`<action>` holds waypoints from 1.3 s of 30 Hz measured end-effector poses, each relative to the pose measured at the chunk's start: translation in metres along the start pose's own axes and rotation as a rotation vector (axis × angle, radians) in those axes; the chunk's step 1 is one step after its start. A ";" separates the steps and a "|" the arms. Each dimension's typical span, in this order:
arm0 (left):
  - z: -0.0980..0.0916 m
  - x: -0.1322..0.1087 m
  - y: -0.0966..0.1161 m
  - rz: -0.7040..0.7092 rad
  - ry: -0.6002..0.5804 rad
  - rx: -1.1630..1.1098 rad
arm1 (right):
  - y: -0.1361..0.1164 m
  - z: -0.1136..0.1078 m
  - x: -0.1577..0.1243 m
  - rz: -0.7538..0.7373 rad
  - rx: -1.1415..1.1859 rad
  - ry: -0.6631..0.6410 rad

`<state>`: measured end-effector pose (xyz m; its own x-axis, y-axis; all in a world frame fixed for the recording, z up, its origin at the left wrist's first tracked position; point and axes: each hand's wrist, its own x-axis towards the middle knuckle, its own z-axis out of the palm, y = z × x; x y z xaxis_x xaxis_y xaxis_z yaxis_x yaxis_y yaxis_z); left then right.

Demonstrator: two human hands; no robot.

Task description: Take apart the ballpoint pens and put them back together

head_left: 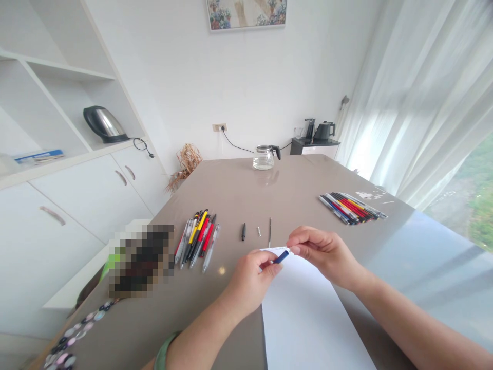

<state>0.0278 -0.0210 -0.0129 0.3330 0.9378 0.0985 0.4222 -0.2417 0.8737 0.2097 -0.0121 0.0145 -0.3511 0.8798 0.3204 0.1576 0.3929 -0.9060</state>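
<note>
My left hand (pixel 254 275) is closed around a blue pen barrel (pixel 281 257) above the top of a white sheet of paper (pixel 308 313). Thumb and fingertips of my right hand (pixel 321 254) are pinched together just off the barrel's upper end; whatever small piece they grip is mostly hidden. Beyond the paper, loose pen parts lie in a row: a black pen tip section (pixel 243 232), a small spring (pixel 259 232) and a thin dark refill (pixel 269 231).
Several pens (pixel 198 239) lie grouped at left, and another row of pens (pixel 351 208) at right. A glass pot (pixel 264 158) stands at the table's (pixel 227 180) far end. Paper scraps (pixel 370 195) lie near the right edge, a beaded strand (pixel 77 331) at lower left.
</note>
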 end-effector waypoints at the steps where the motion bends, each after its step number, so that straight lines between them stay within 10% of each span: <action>1: 0.000 0.000 0.000 0.002 0.000 0.000 | 0.001 0.001 0.000 -0.003 0.014 0.012; 33: -0.001 -0.001 0.001 0.009 0.005 -0.064 | 0.011 0.006 0.000 -0.003 0.113 0.011; 39: -0.002 -0.001 -0.001 0.005 0.020 -0.068 | 0.019 0.002 0.004 0.202 -0.013 0.212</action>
<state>0.0255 -0.0214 -0.0132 0.3179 0.9416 0.1115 0.3625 -0.2293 0.9033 0.2090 -0.0014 -0.0016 -0.1109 0.9762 0.1862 0.2165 0.2066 -0.9542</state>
